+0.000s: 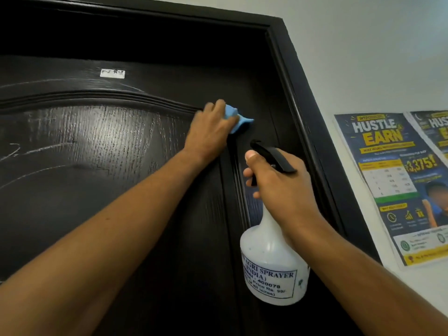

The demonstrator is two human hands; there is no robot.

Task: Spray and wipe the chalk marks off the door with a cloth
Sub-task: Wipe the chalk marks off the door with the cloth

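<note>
The cloth [236,117] is pressed to the door [121,214] under the left hand [211,132]; the sprayer [274,263] is gripped by the right hand [278,187]. Chalk [14,151] at far left could be smeared rather than lifted if wiped dry.

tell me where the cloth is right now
Head view: the cloth is under the left hand against the door, above the spray bottle.
</note>
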